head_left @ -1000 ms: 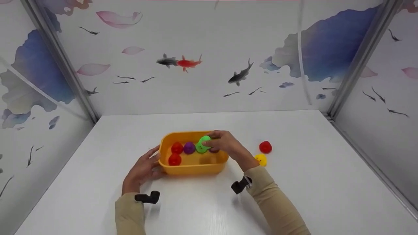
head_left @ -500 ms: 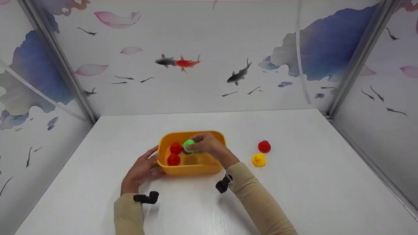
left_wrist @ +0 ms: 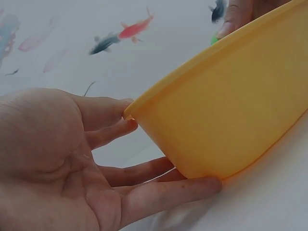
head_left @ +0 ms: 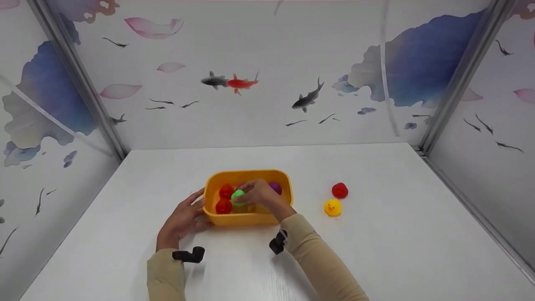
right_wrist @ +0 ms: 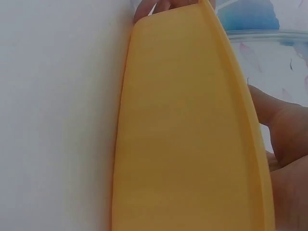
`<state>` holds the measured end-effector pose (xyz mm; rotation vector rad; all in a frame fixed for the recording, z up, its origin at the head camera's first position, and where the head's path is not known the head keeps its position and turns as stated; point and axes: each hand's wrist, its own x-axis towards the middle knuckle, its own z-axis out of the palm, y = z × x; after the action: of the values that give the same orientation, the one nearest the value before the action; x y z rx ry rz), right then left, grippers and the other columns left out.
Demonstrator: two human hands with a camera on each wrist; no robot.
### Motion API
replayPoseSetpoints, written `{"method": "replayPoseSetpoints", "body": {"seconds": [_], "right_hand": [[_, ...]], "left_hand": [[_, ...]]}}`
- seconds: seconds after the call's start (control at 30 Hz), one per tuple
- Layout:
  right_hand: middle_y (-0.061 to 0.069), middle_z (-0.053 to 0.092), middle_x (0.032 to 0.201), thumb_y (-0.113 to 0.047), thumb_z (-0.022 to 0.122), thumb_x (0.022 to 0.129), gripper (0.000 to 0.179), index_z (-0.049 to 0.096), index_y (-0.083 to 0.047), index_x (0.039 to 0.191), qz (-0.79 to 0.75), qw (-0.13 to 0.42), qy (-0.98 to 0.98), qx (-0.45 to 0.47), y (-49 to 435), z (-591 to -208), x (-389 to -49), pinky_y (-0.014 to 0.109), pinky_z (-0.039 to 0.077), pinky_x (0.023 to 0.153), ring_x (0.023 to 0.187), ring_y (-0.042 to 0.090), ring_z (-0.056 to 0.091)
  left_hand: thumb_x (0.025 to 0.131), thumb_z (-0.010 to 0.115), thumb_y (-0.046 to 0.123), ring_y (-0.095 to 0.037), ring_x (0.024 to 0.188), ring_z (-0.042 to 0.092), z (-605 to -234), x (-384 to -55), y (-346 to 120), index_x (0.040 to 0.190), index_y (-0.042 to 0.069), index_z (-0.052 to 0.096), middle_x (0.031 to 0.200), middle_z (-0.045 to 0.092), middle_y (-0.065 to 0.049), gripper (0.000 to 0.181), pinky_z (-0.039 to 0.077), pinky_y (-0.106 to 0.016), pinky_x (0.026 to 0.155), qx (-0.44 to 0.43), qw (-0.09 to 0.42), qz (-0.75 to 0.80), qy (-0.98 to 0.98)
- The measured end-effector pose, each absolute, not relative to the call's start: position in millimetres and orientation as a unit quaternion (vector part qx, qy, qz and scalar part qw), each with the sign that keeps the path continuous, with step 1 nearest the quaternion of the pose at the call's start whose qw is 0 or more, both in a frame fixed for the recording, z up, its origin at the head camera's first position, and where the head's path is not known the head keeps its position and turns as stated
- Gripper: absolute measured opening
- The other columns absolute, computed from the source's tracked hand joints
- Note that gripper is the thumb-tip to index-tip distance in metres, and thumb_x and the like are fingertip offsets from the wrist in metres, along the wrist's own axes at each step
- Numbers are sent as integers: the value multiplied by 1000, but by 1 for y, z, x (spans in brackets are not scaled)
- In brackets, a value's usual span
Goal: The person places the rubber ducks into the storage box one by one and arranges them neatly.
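In the head view, a yellow-orange plastic tub [head_left: 250,218] stands on the white table. My left hand [head_left: 184,217] touches its left end; in the left wrist view, the fingers [left_wrist: 163,195] are fairly straight against the wall and rim. My right hand [head_left: 261,194] reaches inside the tub and pinches a green rubber duck [head_left: 238,197]. Left of this duck lie two red ducks [head_left: 224,206]. A purple duck [head_left: 274,187] shows beyond the right hand, and another purple one is mostly hidden behind the fingers. The tub wall hides much of the right hand in the right wrist view.
Right of the tub, a yellow rubber duck [head_left: 333,207] and a red duck [head_left: 340,190] lie on the table [head_left: 376,251]. White panels [head_left: 267,117] printed with fish and leaves enclose the back and sides.
The right hand has carried the green duck leftward inside the tub, then nearer to me, beside the red ducks. The yellow duck has come out from behind the right wrist. The left hand stays put.
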<state>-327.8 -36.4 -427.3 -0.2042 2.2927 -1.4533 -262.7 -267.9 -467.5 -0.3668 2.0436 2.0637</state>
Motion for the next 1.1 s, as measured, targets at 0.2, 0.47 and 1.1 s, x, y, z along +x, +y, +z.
{"method": "replayPoseSetpoints", "body": {"seconds": [0.2, 0.47, 1.1], "right_hand": [[5, 70, 100, -16, 83, 81, 24, 76, -10, 103, -513, 202, 830, -85, -34, -431, -325, 36, 60, 92, 90, 21, 64], [5, 71, 101, -15, 85, 80, 26, 76, -8, 103, -487, 179, 851, -87, -37, -430, -321, 31, 61, 86, 90, 20, 61], [7, 72, 107, -14, 81, 84, 27, 76, -7, 109, -463, 171, 859, -134, -23, -428, -323, 35, 62, 87, 89, 23, 64]], "left_hand": [[107, 47, 33, -35, 132, 56, -468, -263, -268, 158, 29, 30, 156, 43, -18, 54, 55, -49, 100, -115, 106, 701, 696], [107, 47, 31, -38, 137, 50, -465, -263, -269, 158, 28, 31, 158, 39, -16, 53, 53, -50, 102, -107, 106, 710, 688], [106, 48, 32, -38, 136, 51, -470, -263, -269, 157, 29, 33, 157, 41, -16, 53, 55, -49, 100, -113, 103, 709, 689]]}}
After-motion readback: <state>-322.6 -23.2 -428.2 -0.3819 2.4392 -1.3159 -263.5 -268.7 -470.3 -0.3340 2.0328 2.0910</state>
